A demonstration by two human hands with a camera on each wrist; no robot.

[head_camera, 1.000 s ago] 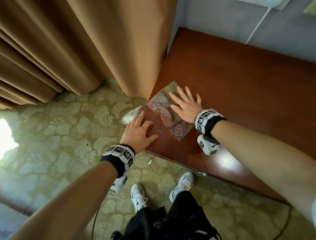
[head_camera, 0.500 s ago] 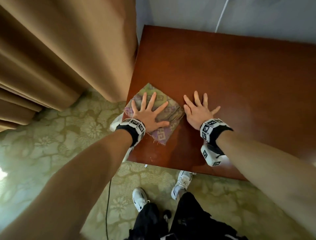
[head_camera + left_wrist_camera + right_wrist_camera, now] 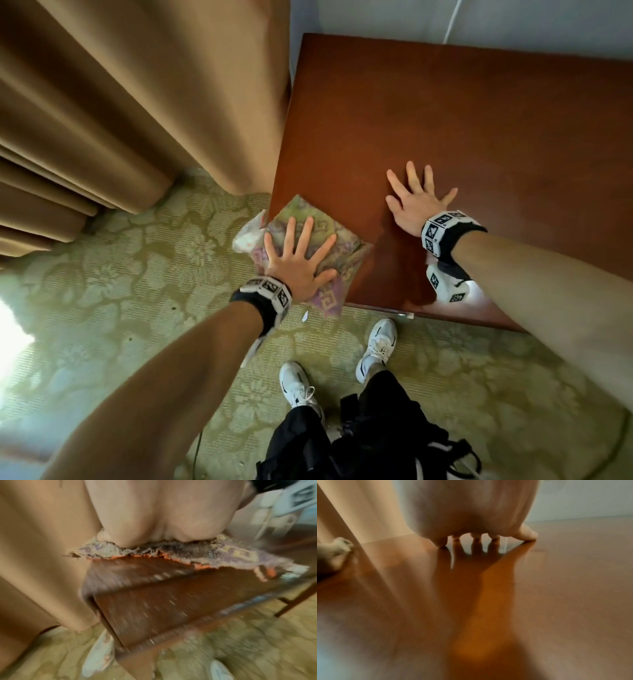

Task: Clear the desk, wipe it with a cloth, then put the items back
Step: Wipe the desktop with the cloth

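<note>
A patterned purple and green cloth [image 3: 337,251] lies on the near left corner of the red-brown wooden desk [image 3: 462,113], overhanging both edges. My left hand [image 3: 299,263] presses flat on it with fingers spread. In the left wrist view the palm [image 3: 154,520] bears down on the frayed cloth [image 3: 223,553] at the desk corner [image 3: 145,595]. My right hand [image 3: 416,202] lies flat on the bare desk top to the right of the cloth, fingers spread; the right wrist view shows its fingertips [image 3: 476,536] touching the glossy wood [image 3: 556,588].
Tan curtains [image 3: 137,102] hang against the desk's left side. A crumpled white tissue [image 3: 250,233] lies on the patterned green carpet [image 3: 120,291] by the desk corner, and a small white scrap [image 3: 306,317] lies near it. My white shoes [image 3: 376,346] stand at the front edge.
The left hand has slid the cloth toward the near left corner, so it now hangs over the edges. The right hand has drawn further right of the cloth.
</note>
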